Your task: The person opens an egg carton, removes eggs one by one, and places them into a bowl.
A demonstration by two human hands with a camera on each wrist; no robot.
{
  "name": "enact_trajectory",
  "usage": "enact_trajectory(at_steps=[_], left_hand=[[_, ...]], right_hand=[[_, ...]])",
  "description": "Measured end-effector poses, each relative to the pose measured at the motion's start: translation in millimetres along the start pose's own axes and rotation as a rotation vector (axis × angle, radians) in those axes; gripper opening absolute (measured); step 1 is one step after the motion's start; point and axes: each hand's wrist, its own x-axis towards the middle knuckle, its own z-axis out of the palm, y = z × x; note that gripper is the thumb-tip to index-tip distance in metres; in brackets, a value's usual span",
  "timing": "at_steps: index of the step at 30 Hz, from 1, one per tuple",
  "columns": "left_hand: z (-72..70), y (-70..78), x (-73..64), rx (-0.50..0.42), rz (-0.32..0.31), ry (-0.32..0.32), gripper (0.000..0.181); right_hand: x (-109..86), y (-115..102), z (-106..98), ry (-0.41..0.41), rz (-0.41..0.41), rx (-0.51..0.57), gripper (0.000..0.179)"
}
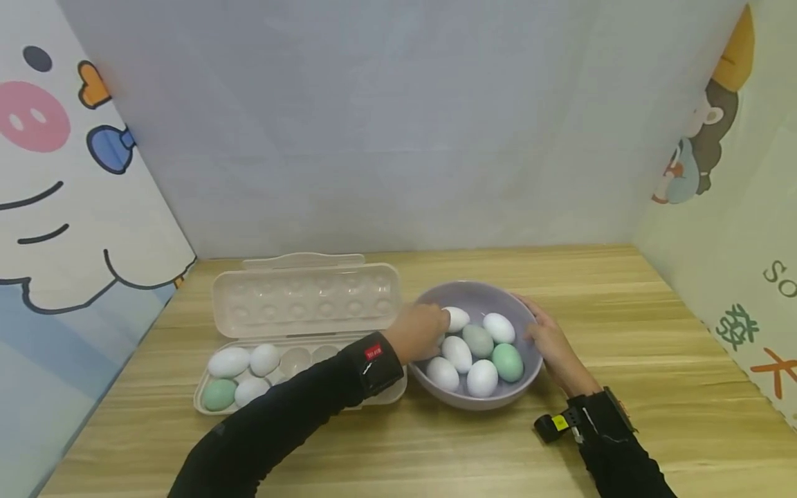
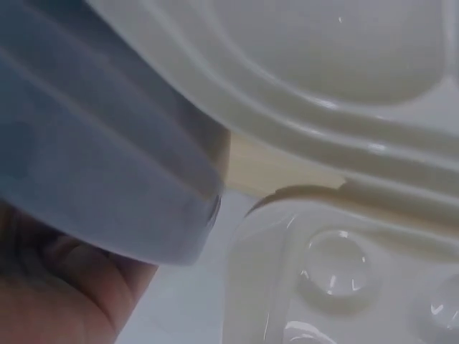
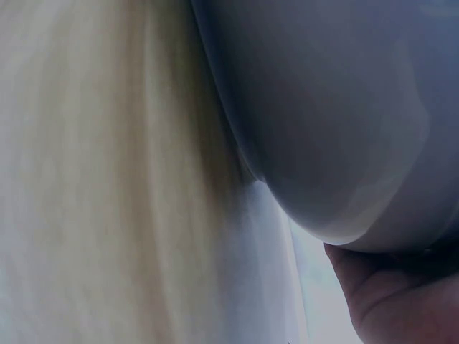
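A grey-purple bowl (image 1: 479,403) holds several white, pale green and greyish eggs. My left hand (image 1: 418,333) reaches over its left rim, fingers curled down inside and pinching the end of a white egg (image 1: 457,319); the palm side is hidden. On the opposite side my right hand (image 1: 557,353) grips the bowl's rim, thumb over the edge and fingers along the outer wall. An open clear plastic egg carton (image 1: 299,304) stands to the left. In its left end sit white eggs (image 1: 228,362) and one green egg (image 1: 219,395). My left forearm covers part of the carton's tray.
The raised carton lid (image 1: 305,294) leans back behind the tray, close to the bowl. A wood-grain table (image 1: 436,456) lies under everything. A pale grey backdrop (image 1: 411,138) rises at the table's back edge, with printed panels at both sides.
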Motion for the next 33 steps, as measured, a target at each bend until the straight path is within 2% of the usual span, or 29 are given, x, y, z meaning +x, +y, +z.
enact_trajectory(at_steps=[4, 8, 12, 15, 17, 21, 24, 27, 30, 33], left_hand=[[-4.5, 1.3, -5.0, 0.014, 0.013, -0.015, 0.024], [-16.8, -0.1, -19.0, -0.025, 0.057, -0.008, 0.019], [-35.4, -8.9, -45.1, -0.082, 0.094, 0.028, 0.016], [-48.0, -25.6, -70.9, -0.108, 0.080, 0.074, 0.020], [-52.7, -41.9, -88.7, -0.094, 0.050, 0.103, 0.019], [-59.8, -76.4, -123.9, -0.050, -0.063, 0.061, 0.019], [-60.7, -97.4, -146.6, -0.036, -0.147, -0.010, 0.019], [-55.0, -113.8, -165.1, -0.065, -0.224, -0.093, 0.018], [-44.7, -125.1, -177.8, -0.129, -0.326, -0.204, 0.019], [-32.3, -132.6, -187.0, -0.180, -0.402, -0.276, 0.026]], right_hand=[[-1.0, -0.9, 1.0, 0.001, 0.009, -0.009, 0.071], [-1.9, -0.2, 4.0, -0.008, 0.018, -0.009, 0.072], [-2.0, 0.2, 3.9, -0.011, 0.031, -0.019, 0.071], [-2.0, -1.2, 1.6, -0.004, 0.043, -0.042, 0.071], [-2.1, -2.5, -0.5, -0.004, 0.043, -0.049, 0.072], [-3.1, -5.7, -2.7, -0.016, 0.032, -0.054, 0.071], [-4.7, -7.7, -3.4, -0.017, 0.029, -0.062, 0.070], [-5.9, -9.4, -3.4, -0.012, 0.031, -0.055, 0.071], [-5.9, -10.1, -2.1, -0.009, 0.033, -0.034, 0.072], [-5.2, -9.6, 0.7, -0.016, 0.032, -0.025, 0.071]])
